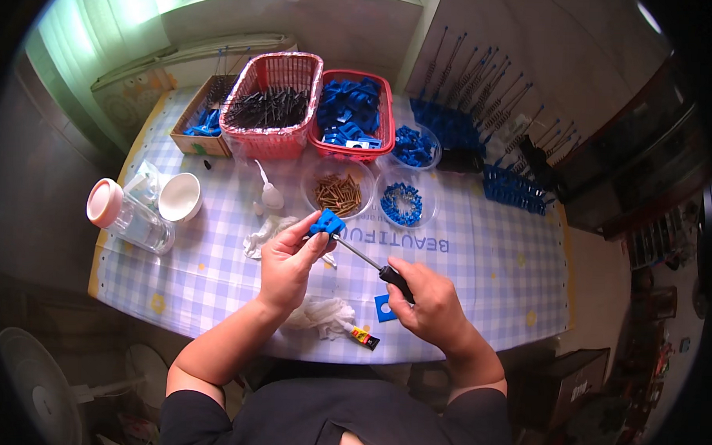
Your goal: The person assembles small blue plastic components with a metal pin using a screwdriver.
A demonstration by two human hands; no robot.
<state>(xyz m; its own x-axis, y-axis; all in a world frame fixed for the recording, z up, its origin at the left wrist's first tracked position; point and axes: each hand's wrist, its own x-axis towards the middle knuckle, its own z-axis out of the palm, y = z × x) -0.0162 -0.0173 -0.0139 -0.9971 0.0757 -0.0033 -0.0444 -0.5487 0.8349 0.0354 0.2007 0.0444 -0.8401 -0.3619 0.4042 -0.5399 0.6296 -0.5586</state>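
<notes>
My left hand (286,259) pinches a small blue plastic part (327,224) above the middle of the table. In my right hand (428,303) is a screwdriver (363,256), gripped by its black handle. Its metal shaft slants up to the left, and the tip meets the blue part; whether a screw sits there is too small to tell. Below the screwdriver a flat blue piece with a round hole (385,308) lies on the cloth, partly behind my right hand. Just beyond my hands stand a clear bowl of brass-coloured screws (338,194) and a bowl of small blue pieces (402,204).
A pink basket of black rods (232,140), a red basket of blue parts (389,114) and a cardboard box (194,145) line the back. Racks of upright springy rods (522,189) stand at the right. A jar (140,227), white bowl (186,193), rag (321,314) and small tube (364,337) lie around.
</notes>
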